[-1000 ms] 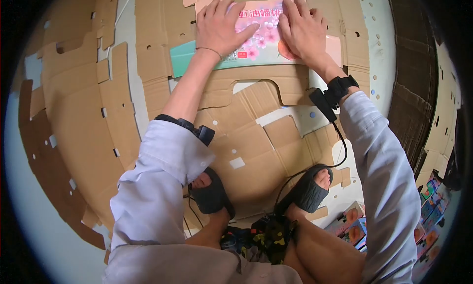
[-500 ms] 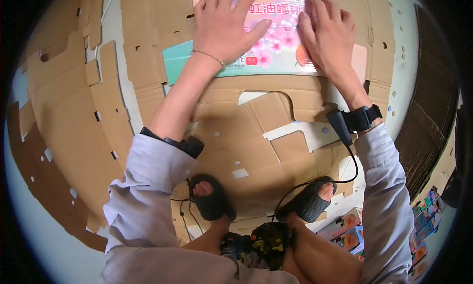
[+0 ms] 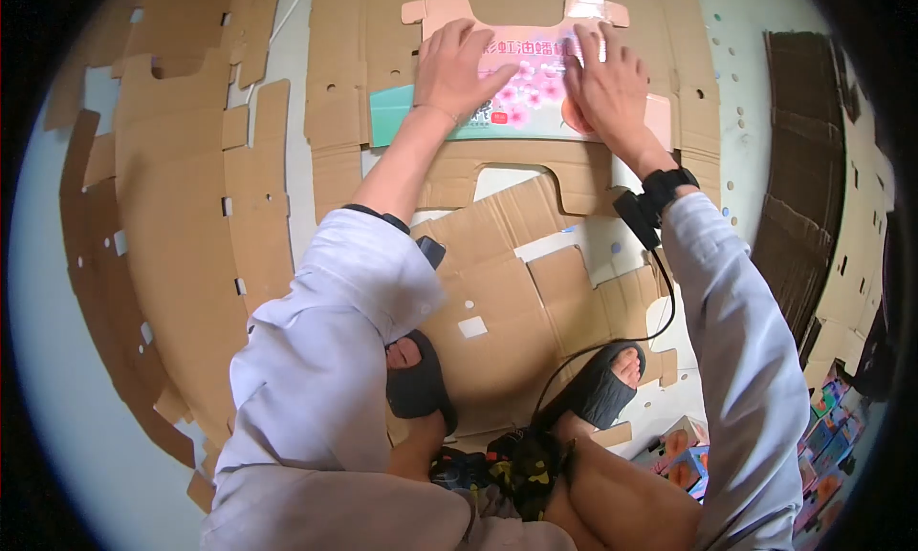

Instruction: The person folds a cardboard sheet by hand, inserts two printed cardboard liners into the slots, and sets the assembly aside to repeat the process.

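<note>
Left hand [image 3: 466, 68] and right hand [image 3: 606, 85] stayed flat on printed carton blank [image 3: 531, 97], fingers spread, pressing since a second earlier. Blank lay under fingertips atop brown cardboard sheets [image 3: 497, 293]. Flattening seemingly continued.

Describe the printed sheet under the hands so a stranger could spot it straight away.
Brown cardboard cutouts cover the floor. At the far edge of the view, both the left hand and the right hand lie flat on the printed carton sheet. It alone is coloured: pink with blossoms, red characters and a teal strip at its left end.
</note>
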`<action>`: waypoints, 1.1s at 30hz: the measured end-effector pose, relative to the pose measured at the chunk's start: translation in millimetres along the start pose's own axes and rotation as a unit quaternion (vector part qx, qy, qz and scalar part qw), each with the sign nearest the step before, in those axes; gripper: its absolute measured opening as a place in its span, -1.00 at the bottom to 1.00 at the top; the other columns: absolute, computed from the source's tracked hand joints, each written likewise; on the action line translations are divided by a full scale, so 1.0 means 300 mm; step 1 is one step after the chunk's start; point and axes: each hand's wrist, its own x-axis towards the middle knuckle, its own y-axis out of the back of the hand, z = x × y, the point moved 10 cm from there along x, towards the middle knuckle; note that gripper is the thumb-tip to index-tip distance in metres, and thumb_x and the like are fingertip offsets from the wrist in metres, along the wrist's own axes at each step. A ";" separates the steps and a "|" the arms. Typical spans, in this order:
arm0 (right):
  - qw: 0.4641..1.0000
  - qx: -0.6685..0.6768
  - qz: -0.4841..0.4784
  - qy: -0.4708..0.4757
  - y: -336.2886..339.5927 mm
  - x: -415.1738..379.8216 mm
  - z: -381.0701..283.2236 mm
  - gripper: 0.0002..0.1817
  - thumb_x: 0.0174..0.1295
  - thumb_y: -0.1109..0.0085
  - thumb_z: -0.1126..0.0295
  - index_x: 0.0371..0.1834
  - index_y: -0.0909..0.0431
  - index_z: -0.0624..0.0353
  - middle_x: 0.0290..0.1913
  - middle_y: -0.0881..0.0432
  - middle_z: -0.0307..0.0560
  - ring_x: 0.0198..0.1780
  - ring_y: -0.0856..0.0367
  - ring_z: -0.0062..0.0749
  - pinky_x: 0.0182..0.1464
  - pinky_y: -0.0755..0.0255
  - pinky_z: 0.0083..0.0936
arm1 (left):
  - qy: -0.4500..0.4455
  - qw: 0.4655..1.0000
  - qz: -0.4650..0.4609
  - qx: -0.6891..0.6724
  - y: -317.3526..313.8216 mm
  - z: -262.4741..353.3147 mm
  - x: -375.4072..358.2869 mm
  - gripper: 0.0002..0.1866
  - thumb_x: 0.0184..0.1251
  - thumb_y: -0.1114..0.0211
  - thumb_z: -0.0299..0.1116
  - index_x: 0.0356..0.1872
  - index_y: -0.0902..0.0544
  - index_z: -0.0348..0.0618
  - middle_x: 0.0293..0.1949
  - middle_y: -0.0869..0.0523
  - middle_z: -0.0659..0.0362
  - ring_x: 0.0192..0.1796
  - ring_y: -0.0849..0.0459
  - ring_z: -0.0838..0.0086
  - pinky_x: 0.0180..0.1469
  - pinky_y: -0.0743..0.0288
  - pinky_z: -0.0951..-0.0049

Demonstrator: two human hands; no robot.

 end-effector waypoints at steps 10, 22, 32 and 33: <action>0.995 -0.028 -0.040 0.088 0.147 -0.096 0.049 -0.61 0.23 -0.05 0.27 0.13 -0.34 0.04 -0.23 -0.52 -0.14 -0.29 -0.55 -0.19 -0.27 -0.42 -0.26 | 0.039 0.994 -0.005 0.099 0.243 -0.056 -0.306 -0.22 -0.07 -0.45 0.02 0.20 -0.43 -0.11 0.12 -0.45 0.00 0.23 -0.36 0.19 0.24 -0.18 0.10; 0.920 0.208 -0.274 -0.187 0.120 -0.133 0.176 -0.56 0.15 -0.19 0.03 -0.20 -0.55 0.24 -0.33 -0.65 0.10 -0.26 -0.62 0.04 -0.21 -0.47 -0.16 | 0.224 0.970 -0.062 -0.074 0.224 -0.128 -0.312 -0.28 0.01 -0.44 -0.05 0.16 -0.44 -0.24 -0.25 -0.52 0.02 -0.27 -0.52 0.33 -0.16 -0.47 0.37; 0.957 0.237 -0.124 -0.110 0.295 -0.251 0.088 -0.38 0.10 -0.29 0.09 0.10 -0.33 0.29 -0.12 -0.53 0.18 0.00 -0.48 0.11 0.01 -0.39 -0.17 | 0.148 0.971 -0.020 -0.185 0.296 -0.037 -0.258 -0.60 -0.01 -0.45 -0.06 -0.23 -0.66 -0.10 -0.32 -0.60 0.19 -0.27 -0.54 0.36 -0.23 -0.45 0.32; 0.955 0.262 -0.098 -0.099 0.316 -0.256 0.083 -0.37 0.10 -0.30 0.14 0.14 -0.31 0.27 -0.06 -0.52 0.18 0.04 -0.47 0.10 0.08 -0.38 -0.18 | 0.113 0.975 -0.127 -0.141 0.269 0.013 -0.257 -0.67 -0.01 -0.47 -0.21 -0.22 -0.66 -0.07 -0.29 -0.61 0.22 -0.21 -0.55 0.33 -0.20 -0.48 0.35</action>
